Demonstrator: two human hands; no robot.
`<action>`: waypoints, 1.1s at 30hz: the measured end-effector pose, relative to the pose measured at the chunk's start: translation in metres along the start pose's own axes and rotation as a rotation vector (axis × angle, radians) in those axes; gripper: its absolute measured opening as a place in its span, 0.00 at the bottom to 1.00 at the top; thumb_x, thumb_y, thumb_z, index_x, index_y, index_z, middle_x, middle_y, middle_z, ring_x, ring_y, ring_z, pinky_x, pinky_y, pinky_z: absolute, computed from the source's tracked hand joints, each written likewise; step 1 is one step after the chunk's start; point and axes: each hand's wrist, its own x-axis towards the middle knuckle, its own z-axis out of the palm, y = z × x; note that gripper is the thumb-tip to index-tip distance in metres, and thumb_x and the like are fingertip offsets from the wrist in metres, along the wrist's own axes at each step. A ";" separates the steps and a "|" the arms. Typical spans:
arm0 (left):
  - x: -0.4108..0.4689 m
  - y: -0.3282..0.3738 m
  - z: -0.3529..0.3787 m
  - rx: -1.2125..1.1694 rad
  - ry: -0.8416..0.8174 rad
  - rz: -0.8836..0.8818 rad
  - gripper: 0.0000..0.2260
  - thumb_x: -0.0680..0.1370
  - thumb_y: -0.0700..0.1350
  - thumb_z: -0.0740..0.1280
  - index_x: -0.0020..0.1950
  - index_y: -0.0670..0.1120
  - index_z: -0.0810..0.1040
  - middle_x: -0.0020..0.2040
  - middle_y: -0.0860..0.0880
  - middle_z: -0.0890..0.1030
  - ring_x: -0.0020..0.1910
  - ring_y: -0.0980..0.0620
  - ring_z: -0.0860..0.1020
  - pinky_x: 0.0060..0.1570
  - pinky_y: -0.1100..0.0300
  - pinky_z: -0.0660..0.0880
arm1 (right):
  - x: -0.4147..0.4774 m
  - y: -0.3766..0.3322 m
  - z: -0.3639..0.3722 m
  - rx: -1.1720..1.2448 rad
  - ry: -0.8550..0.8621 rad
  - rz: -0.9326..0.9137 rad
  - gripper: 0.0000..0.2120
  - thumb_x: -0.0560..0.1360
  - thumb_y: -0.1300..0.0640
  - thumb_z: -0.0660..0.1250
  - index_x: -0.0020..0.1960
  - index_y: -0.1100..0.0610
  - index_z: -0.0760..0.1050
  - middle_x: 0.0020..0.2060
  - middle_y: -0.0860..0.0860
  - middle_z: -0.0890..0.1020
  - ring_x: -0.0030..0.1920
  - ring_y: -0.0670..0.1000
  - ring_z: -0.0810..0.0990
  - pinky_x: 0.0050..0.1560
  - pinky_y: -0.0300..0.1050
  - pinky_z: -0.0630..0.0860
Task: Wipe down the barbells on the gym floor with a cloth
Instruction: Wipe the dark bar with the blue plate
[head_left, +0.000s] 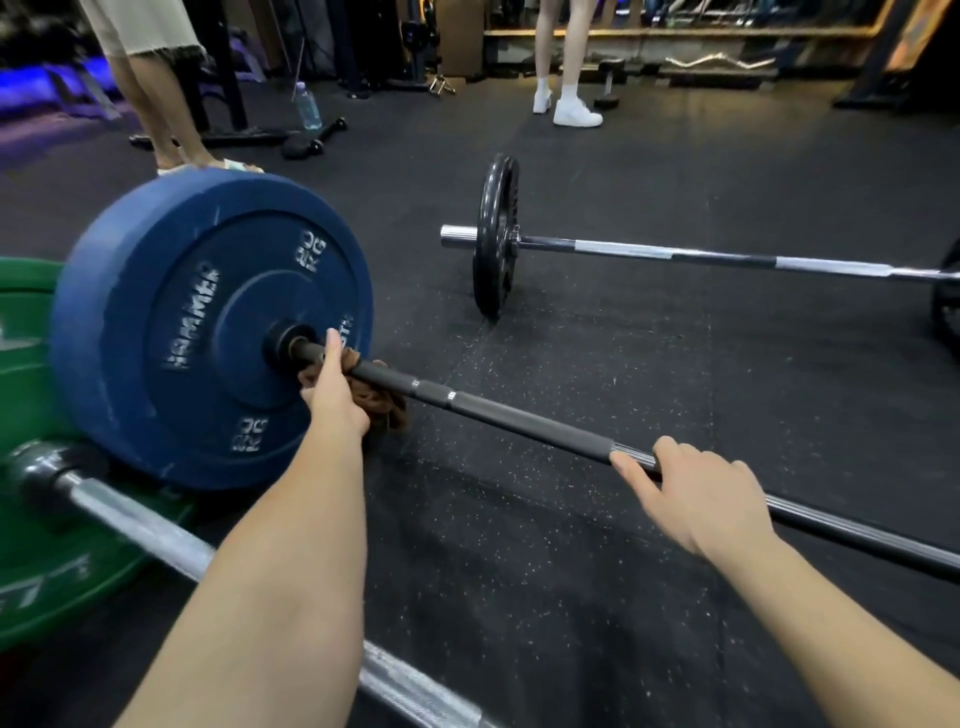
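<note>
Brown cloth (382, 401) held round bar (519, 422) by left hand (332, 397).

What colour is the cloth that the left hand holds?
Brown; the cloth shows best in the head view.

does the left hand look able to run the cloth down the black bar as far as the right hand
Probably yes. The left hand holds the brown cloth round the black bar beside the blue plate, and the stretch up to the right hand, which grips it, looks bare.
</note>
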 end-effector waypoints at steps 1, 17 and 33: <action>0.005 -0.003 0.000 -0.008 -0.001 -0.012 0.47 0.51 0.59 0.88 0.65 0.53 0.71 0.56 0.44 0.86 0.48 0.41 0.87 0.52 0.37 0.81 | 0.000 0.000 -0.001 0.002 -0.010 0.001 0.28 0.79 0.28 0.39 0.42 0.50 0.62 0.37 0.44 0.73 0.40 0.53 0.75 0.49 0.52 0.71; -0.079 -0.023 0.001 0.169 0.038 -0.084 0.33 0.68 0.57 0.82 0.67 0.49 0.74 0.54 0.49 0.85 0.43 0.49 0.85 0.45 0.50 0.83 | 0.005 0.008 -0.001 -0.041 -0.108 -0.034 0.23 0.80 0.30 0.52 0.50 0.50 0.65 0.42 0.47 0.75 0.47 0.55 0.77 0.46 0.50 0.64; -0.169 -0.012 -0.059 0.372 -0.103 -0.120 0.12 0.82 0.54 0.68 0.54 0.46 0.79 0.48 0.43 0.85 0.42 0.43 0.83 0.56 0.41 0.80 | -0.027 0.007 -0.008 0.026 -0.074 -0.024 0.21 0.82 0.35 0.55 0.55 0.54 0.67 0.56 0.53 0.81 0.58 0.58 0.78 0.55 0.52 0.64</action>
